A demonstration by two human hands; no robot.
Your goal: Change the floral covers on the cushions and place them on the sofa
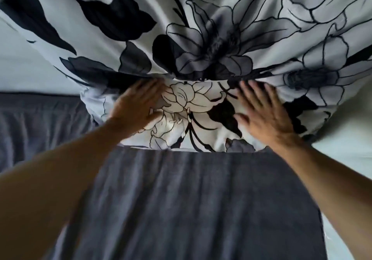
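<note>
Head view: black-and-white floral cushion (193,109) lies under left hand (136,102) and right hand (263,113), fingers flat, pressing.

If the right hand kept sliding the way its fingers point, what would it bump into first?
The right hand lies flat on the lower floral cushion, fingers pointing up the frame. Going straight on, it would probably meet the overhanging edge of the upper floral cushion almost at once, though depth is unclear.

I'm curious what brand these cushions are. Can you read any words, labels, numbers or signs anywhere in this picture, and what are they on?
None: no text, label, tag or number shows.
floral cushion cover: only a black-and-white flower print.
grey sofa fabric: plain.
Left hand and right hand lie flat on the cover.
</note>
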